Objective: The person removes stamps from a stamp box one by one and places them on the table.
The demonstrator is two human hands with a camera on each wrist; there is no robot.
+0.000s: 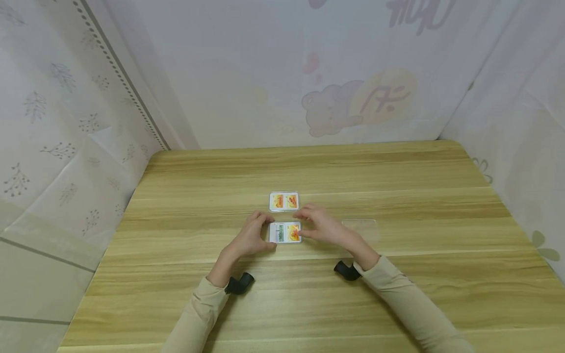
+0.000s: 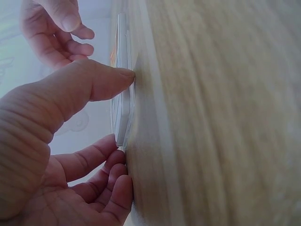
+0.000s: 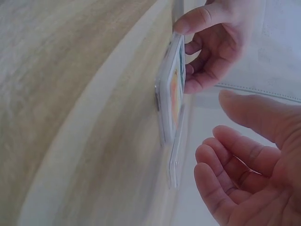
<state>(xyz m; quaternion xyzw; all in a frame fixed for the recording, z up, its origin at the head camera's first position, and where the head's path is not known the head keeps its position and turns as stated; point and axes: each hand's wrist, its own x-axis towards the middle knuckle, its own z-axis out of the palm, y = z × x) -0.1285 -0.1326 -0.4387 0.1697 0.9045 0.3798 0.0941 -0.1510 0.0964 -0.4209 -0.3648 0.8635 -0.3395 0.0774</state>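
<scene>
A flat clear case (image 1: 284,232) with a white insert and two small stamp-like pictures, one green and one yellow-red, lies on the wooden table in the head view. My left hand (image 1: 253,234) grips its left end, thumb at the near edge and fingers at the far edge. In the left wrist view, the thumb (image 2: 110,80) presses the side of the case (image 2: 123,106). My right hand (image 1: 324,226) hovers at the case's right end, fingers loosely bent. The right wrist view has a gap between that hand (image 3: 254,160) and the case (image 3: 165,99).
Just beyond lies a second clear case (image 1: 284,201) with two orange-red pictures. A transparent plate (image 1: 361,230) lies on the table (image 1: 423,196) to the right, partly behind the right forearm. Black curved pieces (image 1: 240,284) sit at both wrists. Printed curtains surround the table.
</scene>
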